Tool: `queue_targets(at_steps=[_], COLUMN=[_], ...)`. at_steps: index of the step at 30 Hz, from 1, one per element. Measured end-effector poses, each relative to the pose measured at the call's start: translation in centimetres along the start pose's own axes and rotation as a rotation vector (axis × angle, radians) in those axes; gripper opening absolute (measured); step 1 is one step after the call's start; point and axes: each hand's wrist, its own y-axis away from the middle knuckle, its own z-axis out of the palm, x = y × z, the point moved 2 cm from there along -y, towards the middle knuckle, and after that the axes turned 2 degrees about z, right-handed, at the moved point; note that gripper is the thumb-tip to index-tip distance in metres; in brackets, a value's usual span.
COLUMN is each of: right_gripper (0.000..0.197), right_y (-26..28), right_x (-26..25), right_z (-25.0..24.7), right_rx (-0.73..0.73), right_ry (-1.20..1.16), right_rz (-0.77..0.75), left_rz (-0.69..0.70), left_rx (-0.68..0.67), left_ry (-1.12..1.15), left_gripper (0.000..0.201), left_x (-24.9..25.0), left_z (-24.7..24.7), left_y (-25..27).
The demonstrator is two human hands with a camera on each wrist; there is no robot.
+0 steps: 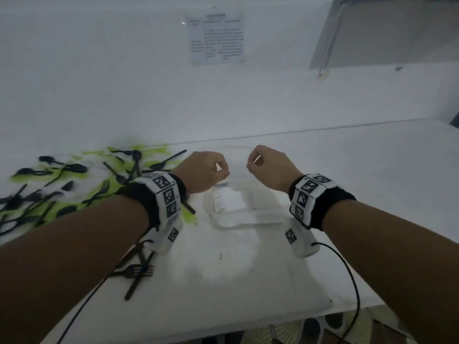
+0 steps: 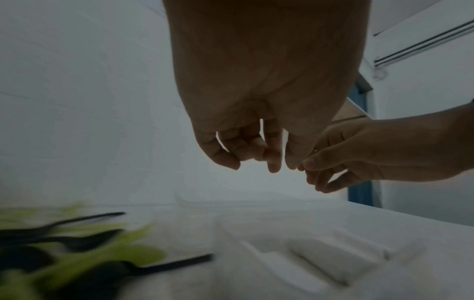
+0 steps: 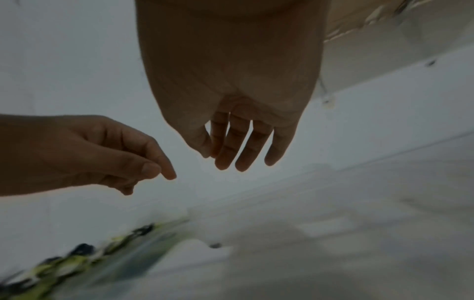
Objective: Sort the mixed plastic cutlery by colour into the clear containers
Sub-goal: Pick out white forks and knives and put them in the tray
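White table (image 1: 347, 170), cutlery pile (image 1: 74, 184) left, wrist views show loosely curled, seemingly empty fingers (image 2: 225, 154) above clear container (image 1: 248, 209).

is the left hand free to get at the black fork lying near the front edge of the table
Probably yes. The left hand hovers above the clear container, apparently holding nothing. The black fork lies uncovered on the table, below the left forearm; the hand would only need to draw back.

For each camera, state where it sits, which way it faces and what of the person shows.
Head: on the head, looking forward and down at the table; both forearms, left hand and right hand show above a clear container.
Left wrist: looks along the left palm toward the wall.
Right wrist: looks along the right palm the same way.
Shared: each wrist view catches the other hand; all show the cutlery.
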Motion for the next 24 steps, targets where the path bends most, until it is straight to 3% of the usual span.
queue_targets(at_steps=[3,7,10,13,24], right_gripper=[0.017,0.045,0.064,0.078,0.066], right_y=[-1.2,-2.1,-2.4,-2.3,-2.8], right_x=[-4.9,-10.8,-14.4,-18.2,-28.9], right_z=[3.4,8.2,12.3,16.1,28.7], right_rx=[-0.079,-0.242,-0.368,-0.436,-0.454], right_ry=[-0.153,-0.212,-0.211,-0.102,0.085], right_rz=[-0.015,-0.044,-0.014,-0.051,-0.093], left_rz=[-0.159,-0.317,-0.408,-0.479,-0.517], left_rx=[0.064,-0.030,-0.096,-0.119,-0.153], left_ry=[-0.021,-0.090,-0.138,-0.137,-0.156], left_gripper=[0.019,0.072,0.091,0.090,0.075], left_x=[-4.6,-10.8,-14.7,-18.7,-33.0], left_z=[-4.1,-7.9,-10.0,-11.8,-17.5], left_y=[2.9,7.3,10.7,14.0,22.6])
